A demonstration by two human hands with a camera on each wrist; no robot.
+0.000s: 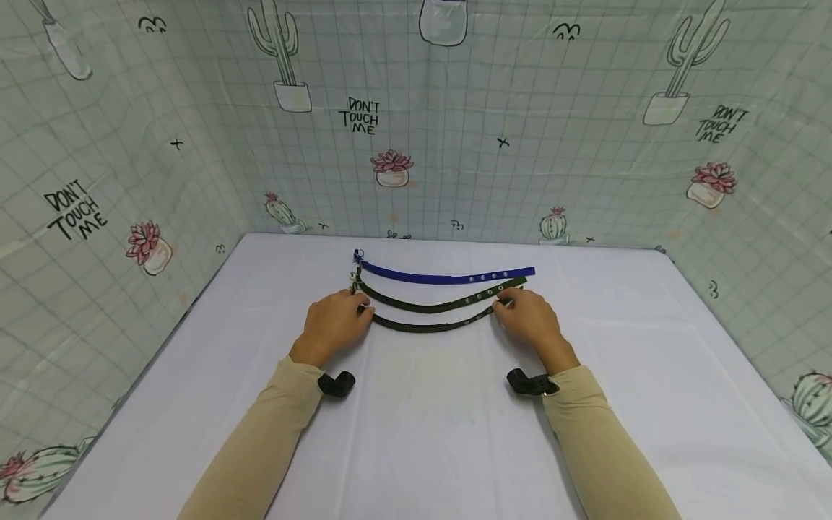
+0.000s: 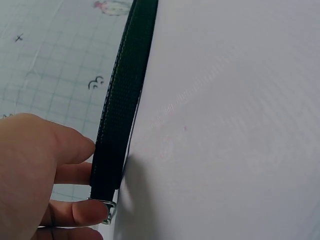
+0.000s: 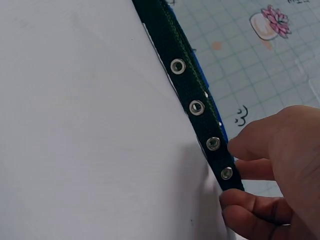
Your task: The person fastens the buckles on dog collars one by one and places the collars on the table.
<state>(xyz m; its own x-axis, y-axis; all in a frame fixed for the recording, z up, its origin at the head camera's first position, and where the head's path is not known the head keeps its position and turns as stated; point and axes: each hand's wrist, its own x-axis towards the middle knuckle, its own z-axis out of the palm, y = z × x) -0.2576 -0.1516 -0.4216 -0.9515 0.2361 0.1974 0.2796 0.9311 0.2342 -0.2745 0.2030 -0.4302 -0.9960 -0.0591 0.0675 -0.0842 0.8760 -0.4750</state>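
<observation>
Three collar-like straps lie in shallow curves, one in front of another, on the white table. The farthest is a blue collar (image 1: 422,278); a dark green collar (image 1: 425,308) comes between it and the nearest dark green collar (image 1: 429,328). My left hand (image 1: 334,321) pinches the nearest collar at its left end, a finger by its metal buckle piece (image 2: 109,211) in the left wrist view. At the other end, my right hand (image 1: 529,315) pinches the same collar beside its metal-rimmed holes, with eyelets (image 3: 178,60) showing in the right wrist view. Fingers partly hide both ends.
A white cloth covers the table (image 1: 422,433). Grid-patterned fabric (image 1: 442,188) with cactus drawings rises along the back and both sides. Metal fittings (image 1: 356,273) of the two farther collars sit just beyond my left hand.
</observation>
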